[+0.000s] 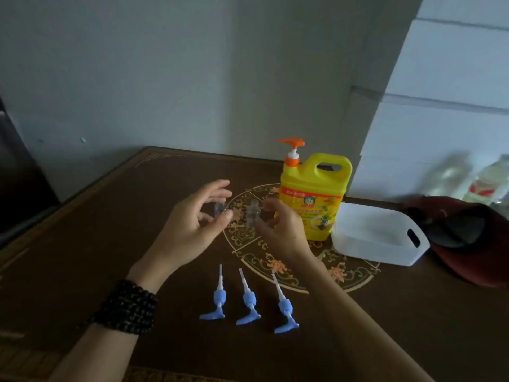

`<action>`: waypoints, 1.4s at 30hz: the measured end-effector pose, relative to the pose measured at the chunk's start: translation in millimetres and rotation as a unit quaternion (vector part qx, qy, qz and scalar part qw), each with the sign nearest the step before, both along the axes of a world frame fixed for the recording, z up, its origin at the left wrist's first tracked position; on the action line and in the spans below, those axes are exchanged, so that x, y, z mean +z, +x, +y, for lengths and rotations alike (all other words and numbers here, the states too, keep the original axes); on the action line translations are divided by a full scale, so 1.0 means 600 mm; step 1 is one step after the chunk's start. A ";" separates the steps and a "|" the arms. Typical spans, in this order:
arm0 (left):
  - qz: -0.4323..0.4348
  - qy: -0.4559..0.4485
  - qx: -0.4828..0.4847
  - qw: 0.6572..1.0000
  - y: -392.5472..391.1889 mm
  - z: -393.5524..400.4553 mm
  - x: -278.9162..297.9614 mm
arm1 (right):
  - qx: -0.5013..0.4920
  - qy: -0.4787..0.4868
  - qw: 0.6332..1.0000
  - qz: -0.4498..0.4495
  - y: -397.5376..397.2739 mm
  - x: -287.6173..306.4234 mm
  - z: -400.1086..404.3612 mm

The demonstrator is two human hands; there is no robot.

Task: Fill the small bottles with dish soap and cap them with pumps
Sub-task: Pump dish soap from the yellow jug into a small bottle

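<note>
My left hand (190, 224) holds a small clear bottle (220, 209) between thumb and fingers above the table's middle. Just to its right, my right hand (283, 224) grips a second small clear bottle (252, 213). Both bottles are blurred and partly hidden by my fingers. A large yellow dish soap jug (314, 194) with an orange pump stands upright right behind my right hand. Three blue pumps with white tubes lie side by side on the table below my hands: left pump (217, 299), middle pump (248, 301), right pump (285, 308).
A white plastic basket (377, 238) sits right of the jug. A dark red cloth item (468, 238) lies at the table's right edge, with blurred clear bottles (490, 183) behind it. The dark patterned table (110, 230) meets a wall at the back.
</note>
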State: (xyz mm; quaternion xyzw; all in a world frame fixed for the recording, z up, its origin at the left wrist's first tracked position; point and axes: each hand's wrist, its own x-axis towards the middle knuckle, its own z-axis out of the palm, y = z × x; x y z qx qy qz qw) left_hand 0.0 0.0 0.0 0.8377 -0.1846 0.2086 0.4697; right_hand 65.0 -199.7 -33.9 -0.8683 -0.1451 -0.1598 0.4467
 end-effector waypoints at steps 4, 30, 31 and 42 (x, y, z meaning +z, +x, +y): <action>0.005 0.006 0.034 0.999 0.022 0.023 0.000 | -0.025 -0.150 0.983 0.098 0.087 -0.015 0.048; 0.045 -0.016 -0.078 0.996 0.117 -0.056 0.030 | 0.063 0.088 0.994 0.006 0.007 0.105 -0.065; 0.045 -0.025 -0.083 0.995 0.123 -0.063 0.036 | 0.058 0.112 0.992 0.001 0.012 0.111 -0.066; -0.006 0.120 0.071 0.990 0.234 -0.073 0.080 | -0.016 -0.175 0.961 -0.211 0.102 0.208 -0.103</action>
